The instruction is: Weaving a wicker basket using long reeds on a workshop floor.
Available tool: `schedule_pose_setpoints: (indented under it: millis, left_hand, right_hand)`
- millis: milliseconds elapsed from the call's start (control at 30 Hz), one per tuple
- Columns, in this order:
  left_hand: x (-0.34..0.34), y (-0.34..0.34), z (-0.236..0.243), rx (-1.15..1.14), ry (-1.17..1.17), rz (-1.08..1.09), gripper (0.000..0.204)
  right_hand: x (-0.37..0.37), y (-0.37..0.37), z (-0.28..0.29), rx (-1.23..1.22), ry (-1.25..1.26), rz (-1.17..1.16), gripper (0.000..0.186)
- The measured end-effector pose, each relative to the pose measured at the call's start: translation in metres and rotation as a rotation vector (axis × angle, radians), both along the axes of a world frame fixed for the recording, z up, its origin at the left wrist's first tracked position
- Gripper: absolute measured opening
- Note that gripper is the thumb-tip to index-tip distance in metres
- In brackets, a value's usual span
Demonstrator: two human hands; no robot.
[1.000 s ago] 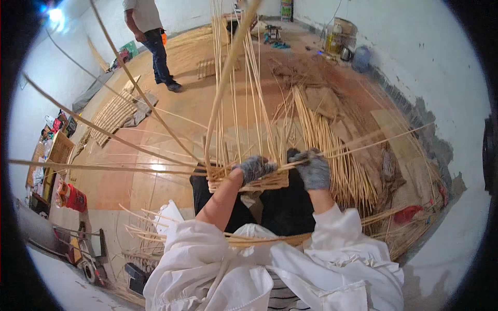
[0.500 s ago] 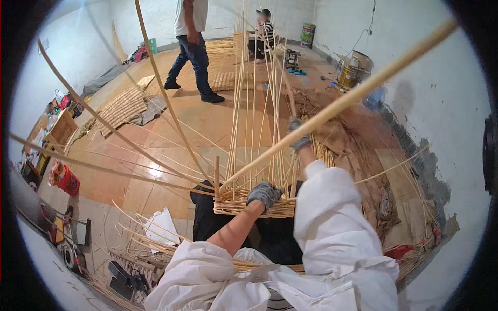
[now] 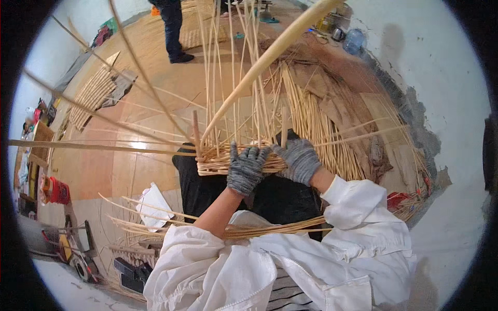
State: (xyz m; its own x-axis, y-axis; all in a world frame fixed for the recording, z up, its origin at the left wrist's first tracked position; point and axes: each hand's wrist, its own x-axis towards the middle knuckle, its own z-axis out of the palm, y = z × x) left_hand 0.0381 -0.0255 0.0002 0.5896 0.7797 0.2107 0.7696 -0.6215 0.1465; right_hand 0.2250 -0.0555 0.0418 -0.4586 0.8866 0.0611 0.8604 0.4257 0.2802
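A half-woven wicker basket of pale rods rests across my dark-clad lap, with tall thin stakes rising from its far side. My left hand, in a grey knit glove, is closed over the near edge of the weave, its fingers lying on the top rods. Close beside it, my right hand, gloved alike, holds the basket's right end by a short corner post. Its fingertips point toward the left hand; what lies under them is partly hidden. One thick rod slants up and right from the left corner.
A bundle of peeled rods lies to the right on brown sacking. More loose rods cross my lap. Long rods stick out leftward. A red bucket stands at left; another person's leg shows at the far side.
My right hand has come back from the far right to the basket, beside the left hand. The left hand's fingers have spread along the weave. The view has tilted downward.
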Motion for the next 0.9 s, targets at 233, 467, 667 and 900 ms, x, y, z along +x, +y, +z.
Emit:
schedule_pose_setpoints:
  millis: [233, 467, 667, 900]
  left_hand:
    - [-0.057, -0.022, 0.013, 0.119, -0.178, 0.138, 0.069]
    - [-0.094, 0.006, 0.034, 0.054, 0.204, -0.100, 0.051]
    - [-0.098, 0.017, 0.029, 0.182, 0.157, -0.184, 0.058]
    - [-0.083, 0.024, 0.025, 0.165, 0.009, -0.127, 0.057]
  right_hand:
    - [-0.004, -0.013, 0.019, -0.094, 0.117, -0.141, 0.077]
    - [-0.014, -0.009, 0.047, -0.305, 0.086, -0.287, 0.082]
    - [-0.049, -0.018, 0.017, 0.309, 0.339, -0.068, 0.079]
    - [-0.049, 0.007, -0.024, 0.428, 0.384, 0.001, 0.060]
